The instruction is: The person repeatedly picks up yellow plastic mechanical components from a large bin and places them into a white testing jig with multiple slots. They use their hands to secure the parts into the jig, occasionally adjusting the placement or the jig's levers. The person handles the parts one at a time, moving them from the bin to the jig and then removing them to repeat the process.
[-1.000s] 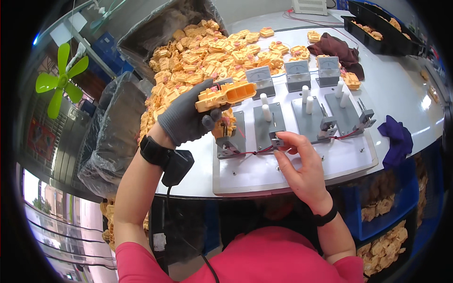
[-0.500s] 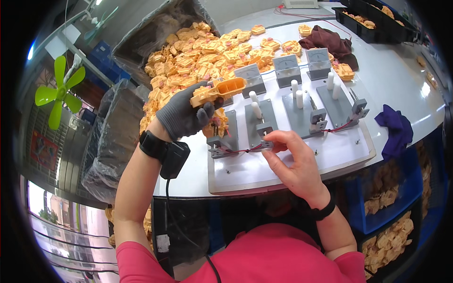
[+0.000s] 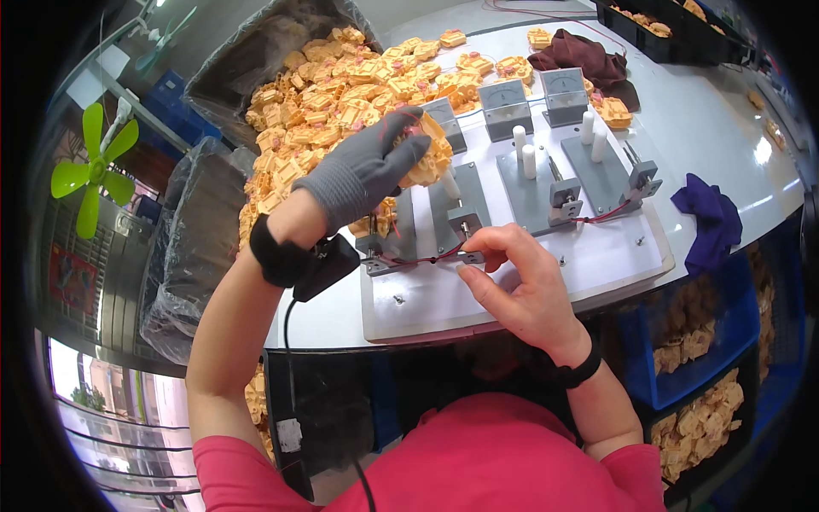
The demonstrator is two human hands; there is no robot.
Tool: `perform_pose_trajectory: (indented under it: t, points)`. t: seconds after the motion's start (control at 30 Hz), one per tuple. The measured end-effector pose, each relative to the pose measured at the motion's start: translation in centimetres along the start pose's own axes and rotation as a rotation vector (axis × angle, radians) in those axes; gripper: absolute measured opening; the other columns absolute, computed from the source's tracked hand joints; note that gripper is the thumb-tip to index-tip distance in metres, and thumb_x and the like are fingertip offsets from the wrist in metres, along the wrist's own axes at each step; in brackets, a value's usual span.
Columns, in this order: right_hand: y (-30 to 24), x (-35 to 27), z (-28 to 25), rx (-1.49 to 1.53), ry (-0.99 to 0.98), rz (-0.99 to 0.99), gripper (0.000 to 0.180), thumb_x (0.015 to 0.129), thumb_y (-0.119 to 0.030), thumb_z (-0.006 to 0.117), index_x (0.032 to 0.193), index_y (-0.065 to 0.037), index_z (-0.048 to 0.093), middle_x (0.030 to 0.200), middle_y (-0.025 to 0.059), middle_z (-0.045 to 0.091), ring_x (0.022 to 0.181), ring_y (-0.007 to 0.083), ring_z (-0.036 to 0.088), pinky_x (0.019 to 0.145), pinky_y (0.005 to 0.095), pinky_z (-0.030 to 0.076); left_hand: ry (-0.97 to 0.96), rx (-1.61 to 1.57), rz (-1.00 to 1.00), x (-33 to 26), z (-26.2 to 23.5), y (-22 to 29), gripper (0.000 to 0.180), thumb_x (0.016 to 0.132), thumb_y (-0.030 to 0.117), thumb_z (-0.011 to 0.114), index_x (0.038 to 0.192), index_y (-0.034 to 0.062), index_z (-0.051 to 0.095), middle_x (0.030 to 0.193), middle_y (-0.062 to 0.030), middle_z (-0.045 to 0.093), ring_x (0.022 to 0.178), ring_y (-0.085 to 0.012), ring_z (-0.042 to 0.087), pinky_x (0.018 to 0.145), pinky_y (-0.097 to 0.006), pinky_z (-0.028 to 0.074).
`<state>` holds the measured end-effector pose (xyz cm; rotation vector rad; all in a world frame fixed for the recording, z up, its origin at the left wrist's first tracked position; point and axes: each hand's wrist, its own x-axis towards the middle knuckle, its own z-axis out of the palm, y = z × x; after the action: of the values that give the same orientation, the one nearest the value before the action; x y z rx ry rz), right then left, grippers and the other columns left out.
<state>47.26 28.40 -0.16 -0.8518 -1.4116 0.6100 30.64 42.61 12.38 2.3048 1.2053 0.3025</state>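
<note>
My left hand (image 3: 363,166), in a grey knit glove, is closed around a yellow-orange plastic housing (image 3: 431,152). The housing is over the white pegs of the second test station (image 3: 452,194) from the left, and its underside is hidden. At that station's near edge, my bare right hand (image 3: 520,286) pinches a small grey clamp block (image 3: 471,257) between thumb and forefinger. Red and black wires (image 3: 418,260) run left from there. Another housing (image 3: 373,224) sits at the leftmost station, partly covered by my left hand and wrist.
A heap of similar housings (image 3: 341,102) spreads over the table's far left. Two more stations (image 3: 533,192) with pegs and dial meters (image 3: 505,101) stand to the right. A purple cloth (image 3: 710,224), brown cloth (image 3: 584,61) and black tray (image 3: 674,38) lie farther right. Blue bins (image 3: 695,341) are below.
My left hand has moved right and turned over, bringing the housing across to the second station's pegs. My right hand keeps its pinch at the clamp block. The view has shifted slightly.
</note>
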Motion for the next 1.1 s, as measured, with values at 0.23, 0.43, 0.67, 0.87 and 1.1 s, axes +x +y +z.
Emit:
perform_pose_trajectory:
  t: [0.23, 0.43, 0.67, 0.87, 1.1]
  points:
    - [0.1, 0.0, -0.1, -0.022, 0.010, 0.013, 0.024, 0.082, -0.007, 0.073, 0.103, -0.005, 0.062, 0.085, 0.0062, 0.058, 0.072, 0.0170, 0.054, 0.067, 0.0293, 0.047, -0.228, 0.315, 0.121, -1.7, 0.2, 3.2, 0.065, 0.101, 0.045, 0.045, 0.149, 0.0019, 0.033, 0.125, -0.0240, 0.059, 0.119, -0.0330, 0.056, 0.103, -0.036, 0.041]
    - [0.1, -0.3, 0.5, -0.078, 0.032, 0.030, 0.026, 0.081, -0.005, 0.073, 0.104, -0.005, 0.062, 0.088, 0.0046, 0.059, 0.073, 0.0138, 0.053, 0.068, 0.0278, 0.046, -0.209, 0.315, 0.231, 0.1, 0.6, 1.1, 0.063, 0.102, 0.049, 0.040, 0.147, 0.0053, 0.037, 0.127, -0.0244, 0.057, 0.118, -0.0345, 0.056, 0.099, -0.039, 0.043]
    - [0.5, -0.8, 0.4, -0.097, 0.035, 0.089, 0.023, 0.083, 0.001, 0.068, 0.105, -0.002, 0.060, 0.094, 0.0040, 0.056, 0.074, 0.0111, 0.052, 0.075, 0.0251, 0.043, -0.546, 0.779, 0.246, 3.0, 0.4, 4.0, 0.050, 0.100, 0.038, 0.040, 0.142, 0.0105, 0.042, 0.136, -0.0208, 0.051, 0.124, -0.0378, 0.052, 0.100, -0.047, 0.044]
    - [0.9, -0.7, 0.3, -0.046, 0.011, 0.083, 0.022, 0.086, 0.002, 0.065, 0.107, -0.002, 0.057, 0.101, 0.0031, 0.054, 0.077, 0.0085, 0.051, 0.077, 0.0239, 0.042, -0.549, 0.671, 0.080, 4.3, 0.7, 3.5, 0.060, 0.098, 0.048, 0.040, 0.146, 0.0121, 0.040, 0.147, -0.0198, 0.044, 0.132, -0.0379, 0.046, 0.108, -0.047, 0.037]
    - [1.4, -1.3, 0.4, -0.046, 0.235, 0.088, 0.034, 0.092, 0.003, 0.059, 0.125, -0.002, 0.052, 0.112, 0.0062, 0.055, 0.096, 0.0118, 0.052, 0.089, 0.0261, 0.043, -0.067, 0.000, 0.129, -3.9, -5.7, 1.0, 0.064, 0.096, 0.056, 0.046, 0.143, 0.0123, 0.045, 0.130, -0.0165, 0.058, 0.108, -0.0282, 0.062, 0.094, -0.040, 0.048]
